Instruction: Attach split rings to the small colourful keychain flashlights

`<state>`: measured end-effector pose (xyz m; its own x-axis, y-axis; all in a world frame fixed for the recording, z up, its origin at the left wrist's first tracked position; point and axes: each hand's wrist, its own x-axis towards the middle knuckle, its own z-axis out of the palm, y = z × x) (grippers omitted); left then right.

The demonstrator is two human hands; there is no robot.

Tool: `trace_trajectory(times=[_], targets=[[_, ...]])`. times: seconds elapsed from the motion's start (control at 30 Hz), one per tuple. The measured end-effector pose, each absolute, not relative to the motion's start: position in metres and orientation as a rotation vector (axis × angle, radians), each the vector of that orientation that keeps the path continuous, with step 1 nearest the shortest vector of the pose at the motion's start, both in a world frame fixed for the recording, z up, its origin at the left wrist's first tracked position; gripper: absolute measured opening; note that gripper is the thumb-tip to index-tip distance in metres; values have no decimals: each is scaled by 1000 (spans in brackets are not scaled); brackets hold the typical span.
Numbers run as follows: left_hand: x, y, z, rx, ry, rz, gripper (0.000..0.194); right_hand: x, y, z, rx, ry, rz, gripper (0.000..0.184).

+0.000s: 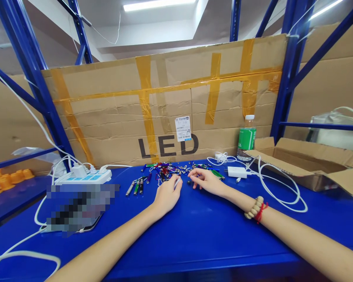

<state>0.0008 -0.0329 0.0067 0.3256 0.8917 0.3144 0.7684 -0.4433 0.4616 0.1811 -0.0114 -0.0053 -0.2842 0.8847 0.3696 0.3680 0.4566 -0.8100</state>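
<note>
My left hand [167,194] rests on the blue table [194,231] with its fingers curled round a small silver keychain flashlight [177,182]. My right hand [205,180] lies just to the right of it, fingertips bent down onto a small dark part [190,182] on the table. A bead bracelet with a red string [255,208] sits on my right wrist. Just beyond both hands lies a heap of several small coloured keychain flashlights [170,169]. Three more flashlights [135,187] lie side by side to the left of my left hand.
A white power strip [84,177] with plugs stands at the left, and white cables [279,192] loop across the table. A white charger [237,172], a green-labelled bottle [246,138] and an open cardboard box [308,162] are at the right. A taped cardboard sheet marked LED [167,105] walls the back.
</note>
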Motion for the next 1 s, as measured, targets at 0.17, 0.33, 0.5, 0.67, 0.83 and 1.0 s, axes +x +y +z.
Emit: trace_trajectory(times=[0.17,0.33,0.5,0.67,0.83,1.0], targets=[[1,-33,7,2373,1517,786,26,180,-11,-5,-1015,-1946,608,17],[1,-34,8,2368,1512,767,27,186,-7,-7,-1113,-1895,443,17],[1,-35,9,2368,1514,761,27,187,-4,-10,-1158,-1880,444,15],[1,-34,8,2368,1505,770,26,187,-6,-7,-1126,-1892,443,16],[1,-35,9,2375,1510,763,26,181,-14,-4,-1009,-2046,557,15],[1,-35,9,2379,1506,758,25,181,-9,-10,-998,-2013,619,14]])
